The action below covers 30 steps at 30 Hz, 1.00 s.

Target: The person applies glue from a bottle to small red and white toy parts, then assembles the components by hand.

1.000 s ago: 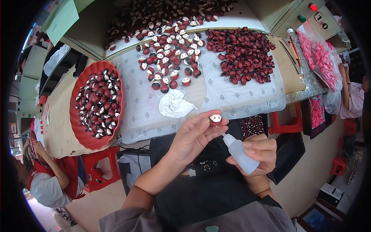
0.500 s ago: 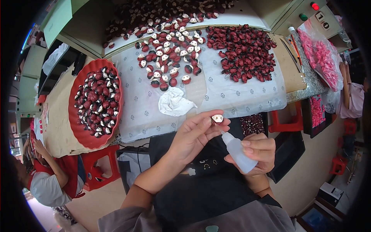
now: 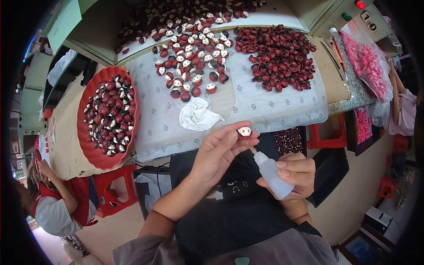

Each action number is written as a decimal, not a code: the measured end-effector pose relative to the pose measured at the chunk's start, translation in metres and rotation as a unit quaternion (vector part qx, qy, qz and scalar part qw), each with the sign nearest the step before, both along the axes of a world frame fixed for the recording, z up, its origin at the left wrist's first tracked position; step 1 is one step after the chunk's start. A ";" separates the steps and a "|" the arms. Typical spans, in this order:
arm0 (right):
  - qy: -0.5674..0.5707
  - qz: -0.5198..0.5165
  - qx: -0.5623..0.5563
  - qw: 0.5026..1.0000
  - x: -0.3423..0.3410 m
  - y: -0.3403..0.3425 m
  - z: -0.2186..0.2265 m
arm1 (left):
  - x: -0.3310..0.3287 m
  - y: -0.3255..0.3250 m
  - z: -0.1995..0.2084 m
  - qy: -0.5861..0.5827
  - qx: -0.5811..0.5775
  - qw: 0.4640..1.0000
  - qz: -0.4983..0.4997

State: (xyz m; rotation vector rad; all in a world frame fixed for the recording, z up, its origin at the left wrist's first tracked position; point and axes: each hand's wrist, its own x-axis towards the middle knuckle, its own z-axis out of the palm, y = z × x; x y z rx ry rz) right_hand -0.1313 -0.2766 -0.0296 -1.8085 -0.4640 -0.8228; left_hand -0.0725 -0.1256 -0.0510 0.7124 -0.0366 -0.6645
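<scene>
Pinched between the thumb and fingers of my left hand (image 3: pixel 217 152) is a small doll head (image 3: pixel 244 132), white-faced with a dark red lower part. My right hand (image 3: pixel 295 176) grips a translucent white squeeze bottle (image 3: pixel 274 177), tilted so its thin nozzle points up toward the head. The nozzle tip sits just below the head; whether they touch I cannot tell. Beyond my hands, similar white, red and black heads (image 3: pixel 194 62) lie loose on white paper (image 3: pixel 154 132). A crumpled white cloth (image 3: pixel 198 115) rests close to my left hand.
A red scalloped tray (image 3: pixel 82 128) full of similar heads stands at left. Dark red petal-like pieces (image 3: pixel 282 57) are heaped at right. Tweezers (image 3: pixel 333 57) lie beyond them, near a bag of pink pieces (image 3: pixel 364 62). Red stools (image 3: pixel 115 190) flank me; a co-worker (image 3: pixel 57 207) sits at left.
My left hand has shifted slightly left and up with the doll head, away from the bottle's tip. The right hand and bottle stay almost in place.
</scene>
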 end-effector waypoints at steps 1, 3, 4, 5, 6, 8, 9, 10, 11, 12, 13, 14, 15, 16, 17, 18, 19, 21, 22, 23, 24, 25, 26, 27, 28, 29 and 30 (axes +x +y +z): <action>-0.004 -0.001 0.001 1.000 0.000 0.000 0.000 | 0.000 0.000 0.000 0.001 -0.001 1.000 0.001; -0.004 -0.002 0.001 1.000 0.000 0.000 0.000 | 0.000 0.000 -0.001 0.003 -0.001 1.000 0.002; -0.004 -0.003 0.001 1.000 0.000 0.000 0.000 | 0.000 0.001 -0.001 0.005 -0.005 1.000 0.003; -0.004 -0.004 0.001 1.000 0.000 0.000 0.000 | 0.000 0.001 -0.001 0.006 -0.008 1.000 0.003; -0.004 -0.005 0.002 1.000 0.000 0.000 -0.001 | 0.000 0.001 -0.001 0.007 -0.008 1.000 0.003; -0.003 -0.008 0.002 1.000 0.001 0.000 -0.001 | 0.001 0.001 -0.001 0.004 -0.003 1.000 0.004; -0.001 -0.011 -0.003 1.000 0.000 0.000 -0.001 | 0.000 0.001 -0.001 0.005 -0.004 1.000 0.003; 0.001 -0.014 -0.008 1.000 0.000 0.000 0.000 | 0.000 0.001 -0.001 0.006 -0.005 1.000 0.004; 0.001 -0.015 -0.008 1.000 0.001 -0.001 -0.001 | 0.000 0.001 -0.001 0.006 -0.007 1.000 0.005; 0.000 -0.020 -0.010 1.000 0.001 -0.001 -0.001 | 0.000 0.001 -0.001 0.007 -0.008 1.000 0.004; -0.001 -0.025 -0.010 1.000 0.001 -0.001 -0.002 | 0.000 0.001 -0.002 0.008 -0.011 1.000 0.006; -0.001 -0.025 -0.010 1.000 0.002 -0.001 -0.002 | 0.000 0.001 -0.003 0.009 -0.014 1.000 0.009; -0.001 -0.027 -0.012 1.000 0.002 -0.001 -0.002 | 0.000 0.001 -0.003 0.010 -0.014 1.000 0.008; -0.002 -0.028 -0.015 0.999 0.002 -0.001 -0.002 | 0.000 0.000 -0.003 0.013 -0.016 1.000 0.008; -0.002 -0.029 -0.015 0.999 0.002 -0.001 -0.002 | 0.000 0.000 -0.002 0.016 -0.017 1.000 0.008; -0.002 -0.033 -0.017 0.999 0.002 -0.001 -0.002 | 0.000 0.000 -0.002 0.017 -0.017 1.000 0.007; -0.003 -0.036 -0.018 0.999 0.002 -0.001 -0.002 | 0.000 0.000 -0.003 0.015 -0.013 1.000 0.007; -0.001 -0.033 -0.024 0.999 0.002 -0.002 -0.002 | 0.000 0.000 -0.003 0.014 -0.010 1.000 0.007; 0.000 -0.031 -0.031 0.999 0.002 -0.003 -0.001 | 0.000 0.000 -0.003 0.021 -0.019 1.000 0.009; -0.001 -0.033 -0.034 0.999 0.003 -0.005 -0.002 | 0.001 0.000 -0.003 0.028 -0.028 0.999 0.011; 0.005 -0.028 -0.003 1.000 0.003 -0.006 -0.004 | 0.002 0.001 -0.003 0.027 -0.031 0.999 0.009; 0.010 -0.022 0.027 0.999 0.004 -0.008 -0.005 | 0.004 0.003 -0.004 0.026 -0.036 0.999 0.028; 0.021 -0.014 0.063 0.998 0.006 -0.011 -0.006 | 0.006 0.006 -0.004 0.025 -0.042 0.998 0.048; 0.037 -0.022 0.052 0.998 0.009 -0.017 -0.006 | 0.010 0.010 -0.004 0.025 -0.037 0.997 0.069; 0.052 -0.033 0.042 0.997 0.014 -0.025 -0.006 | 0.014 0.014 -0.004 0.024 -0.043 0.997 0.065; 0.098 -0.062 -0.017 0.993 0.018 -0.034 -0.007 | 0.017 0.020 -0.004 0.018 -0.041 0.994 0.097; 0.158 -0.081 -0.055 0.983 0.026 -0.038 -0.005 | 0.020 0.025 -0.004 0.011 -0.040 0.991 0.129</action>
